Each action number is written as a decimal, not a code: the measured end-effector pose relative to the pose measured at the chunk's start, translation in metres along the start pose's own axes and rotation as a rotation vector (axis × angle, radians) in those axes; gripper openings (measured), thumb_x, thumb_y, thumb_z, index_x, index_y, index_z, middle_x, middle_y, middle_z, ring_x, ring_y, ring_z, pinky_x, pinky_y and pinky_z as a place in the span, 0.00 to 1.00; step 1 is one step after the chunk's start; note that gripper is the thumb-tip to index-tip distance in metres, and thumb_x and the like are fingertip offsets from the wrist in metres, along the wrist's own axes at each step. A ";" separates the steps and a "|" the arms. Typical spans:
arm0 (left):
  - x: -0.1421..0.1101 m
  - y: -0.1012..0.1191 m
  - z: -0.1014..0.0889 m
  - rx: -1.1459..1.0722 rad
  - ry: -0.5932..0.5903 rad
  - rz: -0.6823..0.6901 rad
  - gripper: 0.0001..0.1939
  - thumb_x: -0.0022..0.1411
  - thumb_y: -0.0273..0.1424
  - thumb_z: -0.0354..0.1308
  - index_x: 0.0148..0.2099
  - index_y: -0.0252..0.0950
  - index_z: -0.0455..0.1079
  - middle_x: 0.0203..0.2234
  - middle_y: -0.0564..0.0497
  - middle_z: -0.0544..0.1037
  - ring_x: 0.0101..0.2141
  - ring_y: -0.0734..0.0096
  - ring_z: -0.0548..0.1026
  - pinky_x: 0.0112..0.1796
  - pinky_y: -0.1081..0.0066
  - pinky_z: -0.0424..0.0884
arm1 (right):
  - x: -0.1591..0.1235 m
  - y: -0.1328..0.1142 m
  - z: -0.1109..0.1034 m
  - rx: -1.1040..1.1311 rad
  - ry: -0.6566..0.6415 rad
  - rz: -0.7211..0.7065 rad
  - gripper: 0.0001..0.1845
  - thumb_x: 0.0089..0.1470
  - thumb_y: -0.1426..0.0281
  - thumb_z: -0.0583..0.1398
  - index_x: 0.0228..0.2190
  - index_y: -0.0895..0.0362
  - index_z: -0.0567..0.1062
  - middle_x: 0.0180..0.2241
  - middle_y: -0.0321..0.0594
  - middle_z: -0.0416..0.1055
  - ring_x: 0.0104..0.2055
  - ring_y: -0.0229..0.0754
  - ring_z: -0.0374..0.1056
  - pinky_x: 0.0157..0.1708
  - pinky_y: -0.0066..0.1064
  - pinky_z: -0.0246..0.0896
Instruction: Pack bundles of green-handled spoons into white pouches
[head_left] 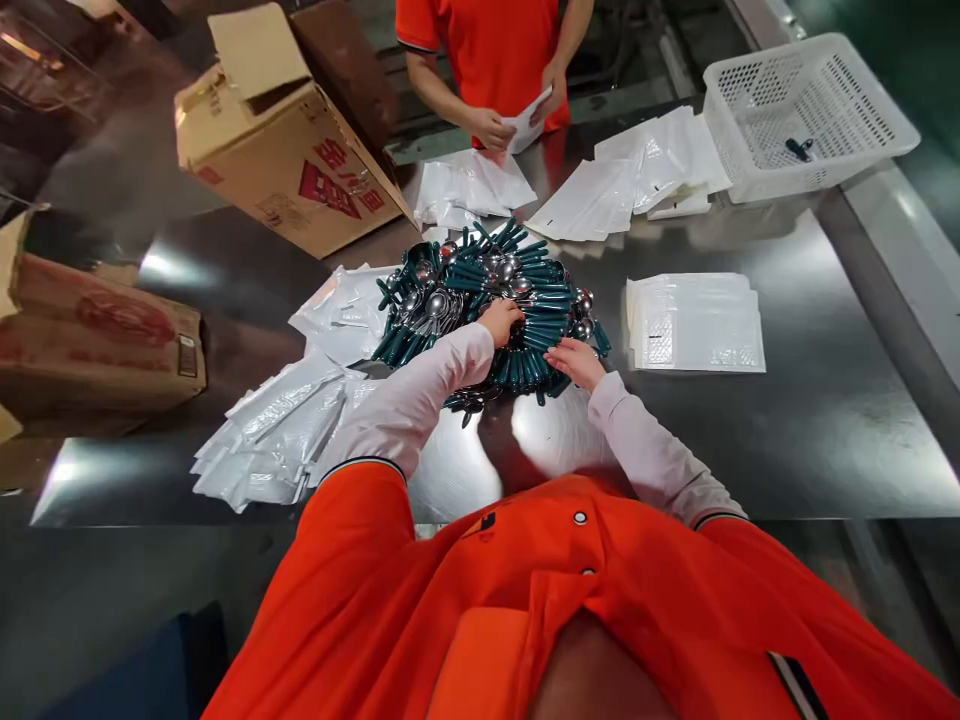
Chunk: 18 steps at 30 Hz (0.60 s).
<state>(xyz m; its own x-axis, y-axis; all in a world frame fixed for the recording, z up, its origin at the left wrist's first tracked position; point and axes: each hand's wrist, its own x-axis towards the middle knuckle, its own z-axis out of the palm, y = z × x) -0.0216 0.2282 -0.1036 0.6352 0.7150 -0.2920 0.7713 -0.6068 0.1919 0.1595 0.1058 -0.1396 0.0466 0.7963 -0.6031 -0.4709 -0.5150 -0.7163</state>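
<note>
A heap of spoons with dark green handles and shiny steel bowls (487,290) lies in the middle of the steel table (810,420). My left hand (500,321) rests on top of the heap with its fingers curled into the handles. My right hand (573,362) lies on the heap's near right edge, fingers bent over several green handles. What exactly each hand grips is hidden among the spoons.
White plastic bags lie at the left (277,430), in a neat stack at the right (696,322) and at the back (637,185). A white basket (806,110) stands back right. Cardboard boxes (281,140) sit at the left. A person in orange (495,60) opposite holds a bag.
</note>
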 end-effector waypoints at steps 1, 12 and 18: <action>-0.001 0.000 -0.001 0.020 -0.030 0.019 0.29 0.50 0.19 0.58 0.56 0.33 0.74 0.55 0.40 0.74 0.56 0.51 0.69 0.58 0.57 0.68 | -0.001 0.000 0.001 0.007 -0.007 0.007 0.17 0.46 0.78 0.71 0.38 0.57 0.74 0.32 0.38 0.76 0.35 0.39 0.76 0.40 0.29 0.77; -0.008 0.015 -0.013 0.237 -0.178 0.013 0.31 0.53 0.28 0.65 0.60 0.32 0.67 0.56 0.38 0.74 0.58 0.53 0.70 0.59 0.58 0.65 | -0.015 -0.027 0.013 0.122 -0.069 -0.051 0.11 0.50 0.79 0.68 0.32 0.56 0.72 0.30 0.36 0.76 0.37 0.37 0.77 0.45 0.28 0.76; -0.013 0.012 -0.009 0.259 -0.116 0.054 0.25 0.59 0.24 0.60 0.59 0.30 0.69 0.55 0.36 0.75 0.57 0.53 0.71 0.57 0.60 0.65 | -0.016 -0.010 -0.010 -0.015 -0.024 -0.041 0.13 0.50 0.77 0.69 0.38 0.57 0.75 0.29 0.38 0.78 0.33 0.37 0.76 0.37 0.27 0.75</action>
<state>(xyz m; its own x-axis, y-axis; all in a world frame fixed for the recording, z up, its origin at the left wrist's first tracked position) -0.0206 0.2148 -0.0888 0.6550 0.6439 -0.3955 0.6912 -0.7220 -0.0308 0.1724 0.0948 -0.1268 0.0444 0.8240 -0.5649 -0.4559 -0.4864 -0.7454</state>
